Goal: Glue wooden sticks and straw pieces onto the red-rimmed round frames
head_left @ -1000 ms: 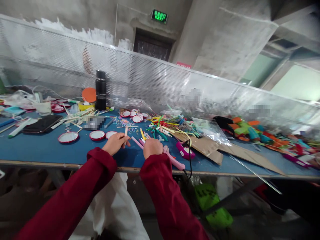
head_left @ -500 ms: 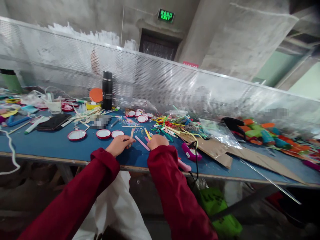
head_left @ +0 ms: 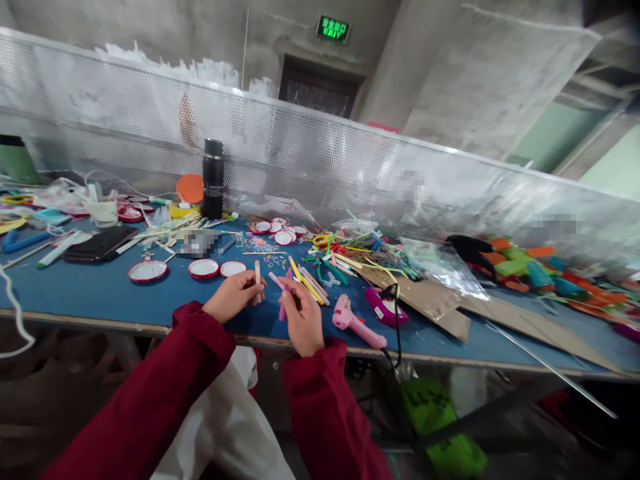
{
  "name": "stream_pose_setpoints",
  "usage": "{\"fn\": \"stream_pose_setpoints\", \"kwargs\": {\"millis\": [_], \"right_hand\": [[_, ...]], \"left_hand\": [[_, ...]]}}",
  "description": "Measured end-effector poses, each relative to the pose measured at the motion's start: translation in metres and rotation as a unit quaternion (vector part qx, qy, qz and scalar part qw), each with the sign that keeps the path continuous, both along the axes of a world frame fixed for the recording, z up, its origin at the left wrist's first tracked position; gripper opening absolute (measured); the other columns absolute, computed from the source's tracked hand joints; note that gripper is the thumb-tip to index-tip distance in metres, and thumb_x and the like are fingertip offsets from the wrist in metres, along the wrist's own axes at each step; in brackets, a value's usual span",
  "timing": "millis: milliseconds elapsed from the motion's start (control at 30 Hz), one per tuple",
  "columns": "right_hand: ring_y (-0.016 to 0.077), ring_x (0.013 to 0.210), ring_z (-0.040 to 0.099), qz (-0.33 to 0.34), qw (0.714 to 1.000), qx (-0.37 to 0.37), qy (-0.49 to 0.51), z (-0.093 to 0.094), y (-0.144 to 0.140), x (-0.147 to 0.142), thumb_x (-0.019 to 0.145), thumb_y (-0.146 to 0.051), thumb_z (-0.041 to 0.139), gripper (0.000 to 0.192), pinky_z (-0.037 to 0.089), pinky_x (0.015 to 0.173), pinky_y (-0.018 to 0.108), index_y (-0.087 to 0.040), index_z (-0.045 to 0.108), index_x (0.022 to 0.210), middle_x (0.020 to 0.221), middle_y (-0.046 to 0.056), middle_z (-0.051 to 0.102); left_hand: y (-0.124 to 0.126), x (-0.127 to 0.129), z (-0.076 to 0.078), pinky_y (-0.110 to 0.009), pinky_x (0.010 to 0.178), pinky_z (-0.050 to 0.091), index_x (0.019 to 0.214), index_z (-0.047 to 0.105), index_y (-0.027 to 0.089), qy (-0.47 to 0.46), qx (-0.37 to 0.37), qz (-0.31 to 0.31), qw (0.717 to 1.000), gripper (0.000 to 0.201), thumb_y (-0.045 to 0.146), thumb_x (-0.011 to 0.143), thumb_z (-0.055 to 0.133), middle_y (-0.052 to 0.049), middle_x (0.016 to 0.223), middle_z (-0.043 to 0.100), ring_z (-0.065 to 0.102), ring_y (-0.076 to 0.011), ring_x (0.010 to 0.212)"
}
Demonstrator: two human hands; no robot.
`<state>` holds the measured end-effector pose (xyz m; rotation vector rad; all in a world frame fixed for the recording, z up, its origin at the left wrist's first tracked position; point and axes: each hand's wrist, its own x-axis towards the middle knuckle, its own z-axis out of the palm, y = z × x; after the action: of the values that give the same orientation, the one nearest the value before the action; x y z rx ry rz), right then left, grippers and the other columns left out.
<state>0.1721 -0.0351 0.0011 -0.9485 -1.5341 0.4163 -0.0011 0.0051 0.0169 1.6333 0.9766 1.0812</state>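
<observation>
- The left hand point(head_left: 231, 296) is pinched on a pale craft stick point(head_left: 257, 273), thumb and fingers closed on its lower end; the stick stands nearly upright, its long axis pointing away from the person.
- The right hand point(head_left: 301, 319) is closed around a pink stick point(head_left: 284, 300), which also stands roughly upright, leaning a little toward the craft stick.
- The two sticks are close but apart, side by side over the near edge of the blue table point(head_left: 100, 293); the pink stick lies just right of the craft stick, so the gap between them runs sideways, hand to hand.
- Just right of the right hand, a pink glue gun point(head_left: 353, 320) lies on the table with its cord trailing off the edge; the right hand is the nearer to it.
- Beyond the craft stick lie loose coloured sticks point(head_left: 310, 283), and left of it red-rimmed lids point(head_left: 203, 268).
- Further back from the lids stands a black flask point(head_left: 213, 179).
</observation>
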Motion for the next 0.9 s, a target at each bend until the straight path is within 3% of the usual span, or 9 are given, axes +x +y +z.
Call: {"fn": "stream_pose_setpoints", "kwargs": {"millis": [167,300,400,467,533,633,767,900], "right_hand": [[0.0161,0.077,0.067,0.094,0.990,-0.035,0.104,0.004,0.003,-0.002,0.092,-0.034,0.053,0.028,0.055,0.070,0.030,-0.019,0.062,0.115,0.085,0.004,0.069],[0.0114,0.061,0.058,0.031,0.993,0.000,0.110,0.007,0.000,-0.008,0.083,-0.039,0.069,0.025,0.049,0.061,0.025,-0.021,0.057,0.094,0.070,-0.003,0.061],[0.0093,0.051,0.048,-0.005,0.994,0.020,0.111,0.008,-0.004,-0.016,0.096,-0.040,0.050,0.022,0.043,0.056,0.024,-0.021,0.056,0.088,0.058,-0.006,0.050],[0.0112,0.056,0.052,-0.016,0.996,0.024,0.089,0.006,-0.006,-0.020,0.098,-0.037,0.042,0.023,0.045,0.059,0.026,-0.020,0.058,0.101,0.063,-0.004,0.054],[0.0140,0.067,0.059,-0.043,0.997,0.029,0.052,0.004,-0.006,-0.021,0.095,-0.034,0.047,0.024,0.048,0.066,0.028,-0.020,0.057,0.112,0.077,0.001,0.062],[0.0180,0.081,0.063,-0.085,0.996,0.039,0.012,0.001,-0.006,-0.020,0.089,-0.030,0.054,0.019,0.051,0.076,0.032,-0.020,0.061,0.103,0.090,0.005,0.067],[0.0187,0.081,0.064,-0.073,0.994,0.074,-0.024,0.002,-0.005,-0.018,0.088,-0.027,0.057,0.010,0.050,0.082,0.035,-0.021,0.064,0.089,0.082,0.003,0.070],[0.0176,0.080,0.064,-0.062,0.991,0.109,-0.037,0.003,-0.006,-0.019,0.091,-0.024,0.051,0.014,0.049,0.083,0.036,-0.022,0.065,0.091,0.080,0.002,0.071]], "left_hand": [[0.000,0.000,0.001,-0.022,0.048,0.034,0.083,0.060,0.018,0.021,0.001,-0.023,0.999,0.020,0.038,0.081,0.061,0.000,0.069,0.064,0.052,-0.0113,0.055],[-0.002,-0.001,0.001,-0.021,0.047,0.033,0.076,0.059,0.018,0.047,0.006,-0.038,0.998,0.025,0.041,0.085,0.057,-0.001,0.071,0.064,0.053,-0.0114,0.056],[-0.002,-0.001,0.000,-0.021,0.047,0.035,0.078,0.059,0.018,0.056,0.008,-0.048,0.997,0.027,0.043,0.086,0.055,-0.002,0.071,0.064,0.054,-0.0117,0.056],[-0.002,-0.001,-0.001,-0.021,0.047,0.037,0.078,0.059,0.018,0.059,0.008,-0.055,0.997,0.027,0.043,0.086,0.056,-0.001,0.070,0.064,0.055,-0.0119,0.056],[-0.002,0.000,-0.002,-0.022,0.047,0.038,0.078,0.059,0.018,0.060,0.007,-0.061,0.996,0.026,0.043,0.086,0.058,-0.001,0.070,0.064,0.056,-0.0122,0.055],[-0.001,0.000,-0.004,-0.023,0.049,0.041,0.082,0.060,0.019,0.058,0.004,-0.071,0.996,0.025,0.043,0.085,0.060,-0.001,0.069,0.064,0.058,-0.0127,0.055],[0.000,0.000,-0.007,-0.024,0.056,0.047,0.077,0.060,0.018,0.061,0.005,-0.085,0.995,0.030,0.047,0.084,0.063,0.000,0.067,0.063,0.059,-0.0131,0.057],[0.000,0.000,-0.006,-0.024,0.058,0.047,0.075,0.058,0.018,0.064,0.003,-0.092,0.994,0.033,0.050,0.084,0.063,0.001,0.066,0.061,0.058,-0.0127,0.058]]}}
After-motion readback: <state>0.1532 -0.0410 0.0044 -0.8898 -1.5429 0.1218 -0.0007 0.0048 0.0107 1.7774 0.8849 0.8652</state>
